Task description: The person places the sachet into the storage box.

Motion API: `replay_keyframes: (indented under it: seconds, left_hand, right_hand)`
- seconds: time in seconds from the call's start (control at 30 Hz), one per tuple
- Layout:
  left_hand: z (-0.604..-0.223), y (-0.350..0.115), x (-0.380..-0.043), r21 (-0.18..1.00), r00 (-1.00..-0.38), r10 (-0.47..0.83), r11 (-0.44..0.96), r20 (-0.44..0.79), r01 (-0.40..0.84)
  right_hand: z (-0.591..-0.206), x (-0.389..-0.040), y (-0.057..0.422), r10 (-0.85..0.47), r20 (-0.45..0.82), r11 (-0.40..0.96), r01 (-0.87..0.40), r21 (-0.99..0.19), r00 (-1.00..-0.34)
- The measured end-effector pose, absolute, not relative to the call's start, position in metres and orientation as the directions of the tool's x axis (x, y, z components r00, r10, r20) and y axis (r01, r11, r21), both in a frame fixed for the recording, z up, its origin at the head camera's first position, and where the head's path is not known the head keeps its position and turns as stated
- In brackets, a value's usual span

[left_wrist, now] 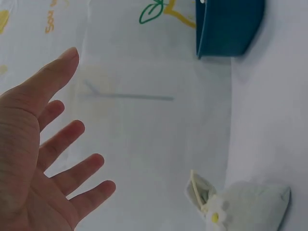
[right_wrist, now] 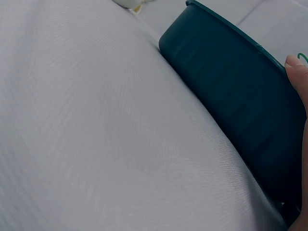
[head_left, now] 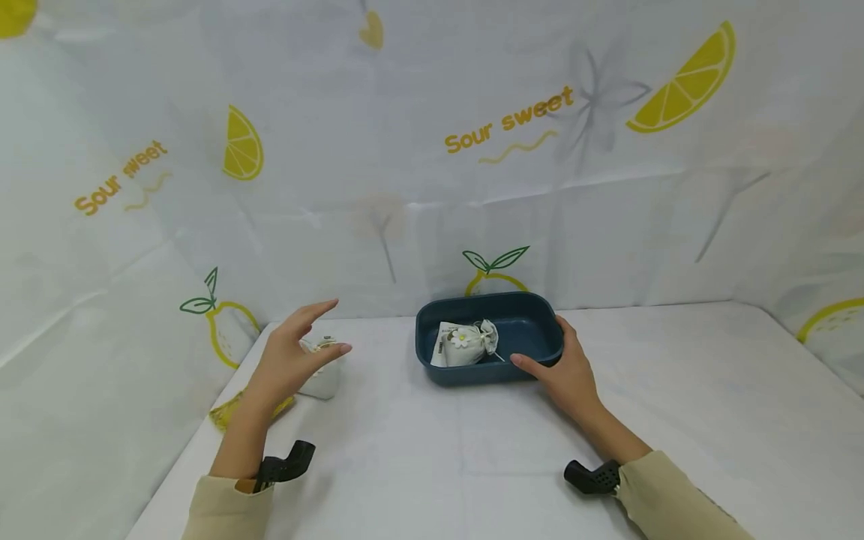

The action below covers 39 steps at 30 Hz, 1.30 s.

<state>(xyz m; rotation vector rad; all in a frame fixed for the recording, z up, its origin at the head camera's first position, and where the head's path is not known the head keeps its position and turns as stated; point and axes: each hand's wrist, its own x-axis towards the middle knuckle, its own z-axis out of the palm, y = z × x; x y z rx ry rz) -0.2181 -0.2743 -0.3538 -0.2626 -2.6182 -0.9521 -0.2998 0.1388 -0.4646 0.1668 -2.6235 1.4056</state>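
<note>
A dark teal plastic box stands on the white cloth near the back. In it, toward its left end, lie a small pale drawstring pouch with a white flower and a printed card. My right hand grips the box's right end, its thumb over the front rim. In the right wrist view, that thumb sits at the rim of the box. My left hand is raised with fingers spread, holding nothing. Below it, partly hidden in the head view, lies another pale drawstring pouch with a flower.
A yellow patterned packet or pouch lies at the left edge, partly behind my left forearm. A white lemon-print sheet hangs directly behind the box. The white cloth covers the table surface.
</note>
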Motion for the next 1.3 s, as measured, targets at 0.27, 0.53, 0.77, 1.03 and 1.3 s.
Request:
replay_keyframes:
  seconds: [0.27, 0.53, 0.77, 1.03, 1.3]
  left_hand:
    - [-0.379, -0.302, -0.217, 0.579, -0.929, 0.048, 0.77, 0.368, 0.269]
    - [-0.412, -0.317, -0.23, 0.544, -0.926, 0.104, 0.783, 0.362, 0.301]
    - [-0.444, -0.325, -0.241, 0.503, -0.95, 0.137, 0.822, 0.281, 0.267]
    - [-0.46, -0.324, -0.244, 0.398, -0.947, 0.125, 0.886, 0.295, 0.24]
    - [-0.469, -0.319, -0.248, 0.381, -0.916, 0.093, 0.889, 0.391, 0.253]
  right_hand:
    - [-0.465, -0.302, 0.141, -0.018, 0.2, 0.568, -0.174, -0.804, -0.98]
    - [-0.466, -0.301, 0.14, -0.023, 0.192, 0.558, -0.172, -0.812, -0.981]
    - [-0.465, -0.3, 0.141, -0.022, 0.196, 0.56, -0.175, -0.81, -0.98]
    - [-0.466, -0.301, 0.14, -0.024, 0.203, 0.552, -0.182, -0.813, -0.979]
    - [-0.466, -0.3, 0.139, -0.019, 0.205, 0.554, -0.181, -0.812, -0.979]
